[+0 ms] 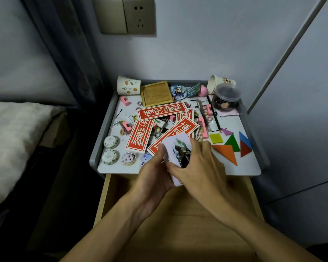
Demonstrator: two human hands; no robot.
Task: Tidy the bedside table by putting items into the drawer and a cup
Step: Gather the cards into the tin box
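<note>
Above the drawer (103, 201), lilac tin (175, 146) clasped in left hand (155, 178) and right hand (201, 167), long axis toward the wall (197, 53).

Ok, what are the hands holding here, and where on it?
A pale printed box: the left hand grips its left edge, the right hand grips its right side.

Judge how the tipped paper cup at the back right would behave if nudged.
The paper cup lies on its side, so it would probably roll, curving because it tapers. It looks thin-walled and empty, so likely light and easily crushed. The jar beside it may block it.
</note>
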